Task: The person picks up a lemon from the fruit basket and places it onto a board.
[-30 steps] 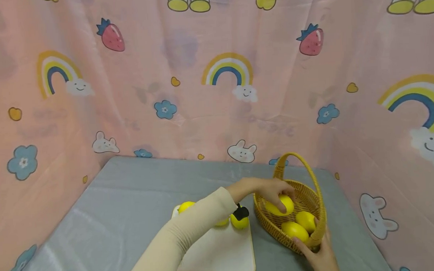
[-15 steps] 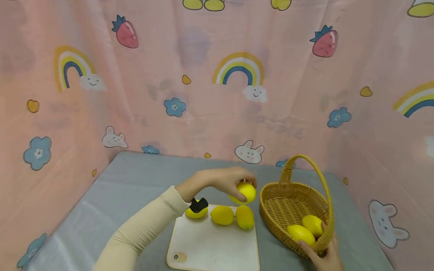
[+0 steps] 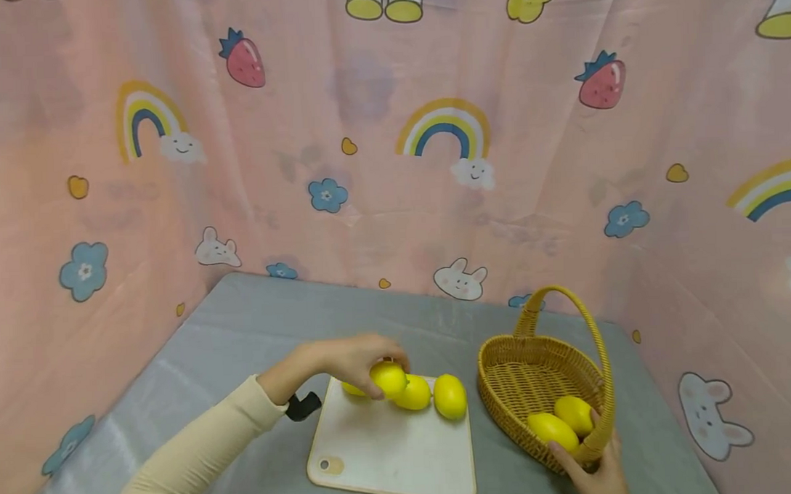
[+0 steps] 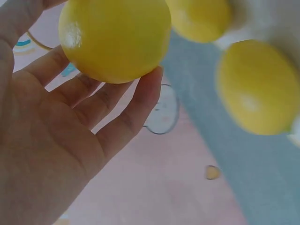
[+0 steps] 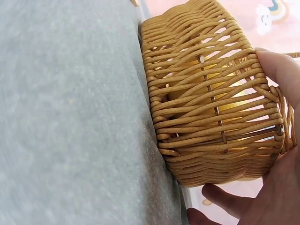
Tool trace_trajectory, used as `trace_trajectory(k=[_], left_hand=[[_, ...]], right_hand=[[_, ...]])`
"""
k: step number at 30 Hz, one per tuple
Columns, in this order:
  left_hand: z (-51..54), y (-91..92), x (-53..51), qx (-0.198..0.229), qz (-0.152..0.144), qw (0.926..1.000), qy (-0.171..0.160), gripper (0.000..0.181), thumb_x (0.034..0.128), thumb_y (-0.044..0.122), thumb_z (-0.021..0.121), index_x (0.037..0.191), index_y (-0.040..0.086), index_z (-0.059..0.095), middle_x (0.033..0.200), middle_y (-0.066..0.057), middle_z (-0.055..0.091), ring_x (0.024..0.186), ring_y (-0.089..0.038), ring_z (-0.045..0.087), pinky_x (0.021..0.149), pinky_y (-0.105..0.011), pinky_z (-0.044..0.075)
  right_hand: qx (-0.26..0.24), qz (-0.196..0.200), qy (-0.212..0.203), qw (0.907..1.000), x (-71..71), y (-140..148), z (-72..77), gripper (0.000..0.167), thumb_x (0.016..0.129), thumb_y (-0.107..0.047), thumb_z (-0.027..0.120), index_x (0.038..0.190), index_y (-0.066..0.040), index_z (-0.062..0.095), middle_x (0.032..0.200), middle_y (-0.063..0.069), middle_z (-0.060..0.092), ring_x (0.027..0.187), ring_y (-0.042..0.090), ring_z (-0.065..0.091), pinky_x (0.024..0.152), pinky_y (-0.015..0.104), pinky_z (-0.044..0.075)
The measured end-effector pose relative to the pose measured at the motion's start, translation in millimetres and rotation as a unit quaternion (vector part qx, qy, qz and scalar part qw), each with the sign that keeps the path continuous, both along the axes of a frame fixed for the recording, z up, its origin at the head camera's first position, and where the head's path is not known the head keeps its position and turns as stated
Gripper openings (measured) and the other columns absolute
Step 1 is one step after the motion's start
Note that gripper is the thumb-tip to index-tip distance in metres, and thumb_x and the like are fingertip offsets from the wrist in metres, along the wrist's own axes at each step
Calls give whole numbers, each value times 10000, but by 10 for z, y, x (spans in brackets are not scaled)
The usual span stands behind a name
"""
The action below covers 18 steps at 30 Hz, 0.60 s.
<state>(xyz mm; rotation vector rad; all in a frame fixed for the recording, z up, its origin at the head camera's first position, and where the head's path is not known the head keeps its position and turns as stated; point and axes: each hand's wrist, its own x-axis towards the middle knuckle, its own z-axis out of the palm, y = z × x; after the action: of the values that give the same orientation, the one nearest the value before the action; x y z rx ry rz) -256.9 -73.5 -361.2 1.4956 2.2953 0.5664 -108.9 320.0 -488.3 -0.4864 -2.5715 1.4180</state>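
Note:
In the head view the left hand (image 3: 360, 359) holds a lemon (image 3: 388, 379) over the back part of a white board (image 3: 396, 450). Fingers and thumb curl round that lemon (image 4: 115, 37) in the left wrist view. Beside it on the board are a lemon partly hidden by the hand, a middle lemon (image 3: 414, 393) and a right one (image 3: 450, 396). The right hand (image 3: 599, 472) grips the near rim of a wicker basket (image 3: 506, 410), thumb over the edge. Two lemons (image 3: 552, 430) lie inside at its near end. The right wrist view shows the woven side (image 5: 211, 103) close up.
A grey cloth (image 3: 254, 317) covers the table. Patterned pink curtains (image 3: 343, 241) stand behind it and along both sides. The basket's tall handle (image 3: 598, 334) arches over its right side.
The left hand has carried a lemon out of the basket and leftward over the board. The right hand has kept its grip on the basket rim. The head view has shifted slightly.

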Motion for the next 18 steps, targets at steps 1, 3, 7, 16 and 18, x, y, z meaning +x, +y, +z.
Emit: trace_trajectory(k=[1,3,7,16,18], left_hand=[[-50,-42,21,-19,40,10000,-38,448,808,108,803,1224,85,638,1188,8,616,1026,-87,540,900,-221,463],[-126,-116,73,-58,117,9999,-103,455,803,103,806,1227,100,639,1177,15,613,1012,-81,536,896,-224,462],[-257,-248,148,-90,262,9994,-221,469,794,86,810,1229,109,639,1174,34,598,1015,-70,520,907,-235,453],[-523,-469,264,-181,462,9971,-569,463,778,3,789,1204,111,645,1247,37,573,1122,-96,496,967,-282,429],[-585,-487,275,-197,486,9971,-559,468,768,-6,790,1197,116,646,1224,53,574,1124,-79,491,990,-283,416]], right_hand=[[-23,17,6,10000,-2,5,-4,1039,904,-352,746,1584,14,50,1593,331,-67,1444,537,-8,1022,762,196],[-84,53,-40,9999,-8,15,-5,1041,914,-360,733,1584,9,28,1593,319,-104,1444,535,-33,1017,756,202],[-137,135,-139,9997,-11,30,15,1042,929,-371,712,1579,21,-1,1583,322,-130,1427,553,-23,998,731,239],[35,149,-158,9998,-8,-16,42,1037,929,-327,720,1572,37,-8,1580,341,-96,1415,573,28,1009,732,223],[64,122,-172,9998,-1,-20,45,1041,926,-327,724,1575,27,-8,1581,342,-83,1414,571,43,1015,731,226]])
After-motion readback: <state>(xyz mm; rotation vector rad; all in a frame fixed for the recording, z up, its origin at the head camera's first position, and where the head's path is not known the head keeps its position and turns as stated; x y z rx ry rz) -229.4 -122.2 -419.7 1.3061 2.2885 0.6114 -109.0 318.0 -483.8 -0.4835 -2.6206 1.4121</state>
